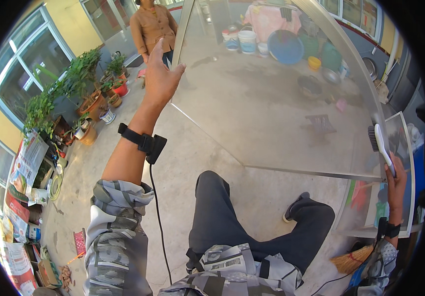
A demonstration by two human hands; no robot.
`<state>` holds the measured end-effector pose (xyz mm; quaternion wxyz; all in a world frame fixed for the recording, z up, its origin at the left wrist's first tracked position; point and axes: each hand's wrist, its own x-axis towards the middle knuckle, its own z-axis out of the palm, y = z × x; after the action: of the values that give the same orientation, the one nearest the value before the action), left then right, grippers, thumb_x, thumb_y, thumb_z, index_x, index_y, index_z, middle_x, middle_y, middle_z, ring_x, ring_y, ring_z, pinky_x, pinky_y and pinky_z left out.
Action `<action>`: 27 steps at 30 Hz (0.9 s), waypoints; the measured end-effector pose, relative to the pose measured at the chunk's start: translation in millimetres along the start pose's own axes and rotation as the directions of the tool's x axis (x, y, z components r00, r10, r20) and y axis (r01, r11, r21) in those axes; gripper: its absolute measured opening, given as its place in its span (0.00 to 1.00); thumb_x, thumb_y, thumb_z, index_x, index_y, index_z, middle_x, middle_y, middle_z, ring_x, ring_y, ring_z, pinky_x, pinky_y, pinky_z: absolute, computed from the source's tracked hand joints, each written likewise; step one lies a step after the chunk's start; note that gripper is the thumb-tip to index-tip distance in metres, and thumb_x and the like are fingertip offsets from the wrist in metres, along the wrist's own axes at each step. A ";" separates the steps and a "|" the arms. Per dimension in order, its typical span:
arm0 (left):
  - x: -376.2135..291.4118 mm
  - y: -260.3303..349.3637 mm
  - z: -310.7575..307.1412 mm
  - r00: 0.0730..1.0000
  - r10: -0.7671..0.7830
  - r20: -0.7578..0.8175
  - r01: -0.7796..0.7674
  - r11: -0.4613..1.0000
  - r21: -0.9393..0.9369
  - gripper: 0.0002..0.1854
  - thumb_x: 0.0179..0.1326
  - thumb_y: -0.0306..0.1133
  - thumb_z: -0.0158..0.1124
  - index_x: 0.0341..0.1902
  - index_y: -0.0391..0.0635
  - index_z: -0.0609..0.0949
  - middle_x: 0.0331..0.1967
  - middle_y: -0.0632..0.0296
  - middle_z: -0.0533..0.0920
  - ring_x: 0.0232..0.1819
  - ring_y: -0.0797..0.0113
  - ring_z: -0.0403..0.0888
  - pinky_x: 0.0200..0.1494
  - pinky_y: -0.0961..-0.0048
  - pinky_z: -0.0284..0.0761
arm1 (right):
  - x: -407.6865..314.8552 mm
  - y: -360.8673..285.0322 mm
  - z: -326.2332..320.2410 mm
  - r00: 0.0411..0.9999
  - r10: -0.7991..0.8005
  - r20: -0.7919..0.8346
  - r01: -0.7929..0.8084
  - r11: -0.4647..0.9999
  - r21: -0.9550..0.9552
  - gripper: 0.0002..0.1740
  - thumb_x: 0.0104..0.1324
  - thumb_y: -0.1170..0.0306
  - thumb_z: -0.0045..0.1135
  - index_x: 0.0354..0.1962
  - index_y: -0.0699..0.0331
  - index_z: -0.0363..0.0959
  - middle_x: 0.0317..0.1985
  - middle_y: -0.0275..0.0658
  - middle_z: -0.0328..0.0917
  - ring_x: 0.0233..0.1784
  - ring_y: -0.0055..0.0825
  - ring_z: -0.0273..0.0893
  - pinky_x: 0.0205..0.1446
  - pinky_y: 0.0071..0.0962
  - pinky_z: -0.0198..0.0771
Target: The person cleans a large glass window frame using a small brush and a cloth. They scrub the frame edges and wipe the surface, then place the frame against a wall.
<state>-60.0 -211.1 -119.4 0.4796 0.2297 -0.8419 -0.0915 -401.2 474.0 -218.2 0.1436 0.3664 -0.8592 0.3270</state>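
My left hand (162,76) is raised beside the left edge of a large framed mesh screen (257,122), its fingers extended and its thumb spread apart. The thumb overlaps the metal frame; whether it touches is unclear. My right hand (396,181), at the far right, grips the end of a white-handled scrub brush (381,142). The brush's dark bristles face left, over the frame's right side. The tall screen rises before me, and the ground shows through its mesh. My knees are bent below its lower edge.
A person (153,26) in a brown jacket stands behind my left hand. Potted plants (90,101) line the left wall. Buckets (247,40) and a blue basin (285,47) show through the mesh. A smaller framed screen (404,148) and a broom (353,258) are at right.
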 end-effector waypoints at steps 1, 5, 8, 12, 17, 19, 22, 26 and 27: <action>2.7 -4.3 1.0 1.000 0.018 0.015 -0.018 1.000 0.005 0.54 0.58 0.34 0.82 0.86 0.35 0.64 0.77 0.40 0.77 0.76 0.51 0.77 0.72 0.62 0.76 | -4.9 13.3 0.8 1.000 -0.006 -0.015 0.006 1.000 -0.016 0.25 0.80 0.73 0.62 0.72 0.65 0.77 0.69 0.46 0.81 0.73 0.38 0.78 0.79 0.34 0.68; 4.8 -21.7 4.6 0.995 0.030 0.098 -0.035 0.998 0.051 0.56 0.57 0.35 0.83 0.86 0.34 0.61 0.81 0.41 0.71 0.81 0.44 0.70 0.80 0.57 0.70 | -25.9 59.2 5.7 0.998 -0.012 -0.054 0.010 0.999 -0.043 0.28 0.80 0.79 0.58 0.76 0.63 0.74 0.71 0.46 0.80 0.75 0.40 0.77 0.80 0.34 0.67; -0.6 -30.3 5.3 0.992 0.111 0.062 -0.116 0.990 0.075 0.53 0.63 0.37 0.80 0.87 0.39 0.61 0.80 0.41 0.73 0.78 0.41 0.72 0.77 0.55 0.72 | -29.5 82.5 12.2 0.989 0.103 -0.103 -0.111 0.991 -0.074 0.31 0.80 0.83 0.53 0.77 0.61 0.72 0.74 0.45 0.78 0.78 0.40 0.74 0.82 0.35 0.66; -6.5 -28.3 4.7 0.976 0.219 0.001 -0.218 0.973 0.077 0.41 0.72 0.38 0.74 0.85 0.46 0.67 0.74 0.42 0.79 0.73 0.39 0.78 0.72 0.55 0.75 | -16.3 95.9 24.2 0.993 -0.058 -0.102 0.036 0.979 -0.201 0.33 0.82 0.82 0.50 0.81 0.58 0.67 0.78 0.42 0.73 0.81 0.38 0.72 0.86 0.36 0.63; -4.4 -3.1 11.8 0.958 0.280 -0.062 -0.277 0.960 0.040 0.34 0.74 0.38 0.74 0.80 0.48 0.74 0.62 0.45 0.85 0.61 0.40 0.83 0.63 0.54 0.79 | -1.1 72.4 39.8 0.954 -0.106 -0.280 0.038 0.971 -0.236 0.28 0.87 0.70 0.49 0.81 0.56 0.67 0.79 0.40 0.73 0.82 0.37 0.70 0.87 0.37 0.61; -0.6 10.7 16.7 0.972 0.233 -0.023 -0.233 0.972 0.026 0.34 0.73 0.39 0.75 0.79 0.48 0.75 0.58 0.46 0.86 0.56 0.42 0.84 0.59 0.54 0.80 | 9.4 44.6 41.1 0.939 -0.070 -0.336 0.026 0.991 -0.134 0.27 0.89 0.64 0.49 0.81 0.55 0.67 0.80 0.39 0.73 0.83 0.36 0.69 0.87 0.38 0.61; 3.7 34.0 25.8 0.899 0.427 -0.100 -0.424 0.904 0.055 0.27 0.78 0.45 0.66 0.69 0.37 0.79 0.56 0.42 0.84 0.48 0.49 0.87 0.51 0.60 0.85 | 34.8 -24.2 49.0 0.942 0.091 -0.324 -0.043 0.987 0.152 0.28 0.89 0.55 0.48 0.80 0.52 0.69 0.79 0.36 0.73 0.86 0.34 0.64 0.90 0.41 0.55; 3.0 68.5 41.9 0.947 0.312 -0.080 -0.317 0.946 -0.063 0.32 0.71 0.39 0.77 0.75 0.44 0.79 0.51 0.45 0.85 0.50 0.42 0.84 0.54 0.53 0.80 | 83.8 -158.9 51.9 0.952 -0.139 -0.271 0.161 0.985 0.060 0.29 0.87 0.52 0.53 0.78 0.50 0.74 0.66 0.28 0.84 0.44 0.17 0.70 0.51 0.23 0.70; 4.6 77.6 45.9 0.949 0.303 -0.089 -0.312 0.944 -0.112 0.31 0.70 0.39 0.78 0.72 0.42 0.80 0.50 0.44 0.86 0.50 0.42 0.84 0.53 0.53 0.80 | 96.5 -194.9 54.0 0.966 -0.124 -0.229 0.163 0.973 0.161 0.29 0.86 0.51 0.54 0.78 0.49 0.75 0.60 0.26 0.87 0.35 0.14 0.64 0.41 0.20 0.66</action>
<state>-124.2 -148.2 -110.8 0.5307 0.0683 -0.8427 -0.0600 -327.1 285.3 -122.5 0.2266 0.4015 -0.7767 0.4292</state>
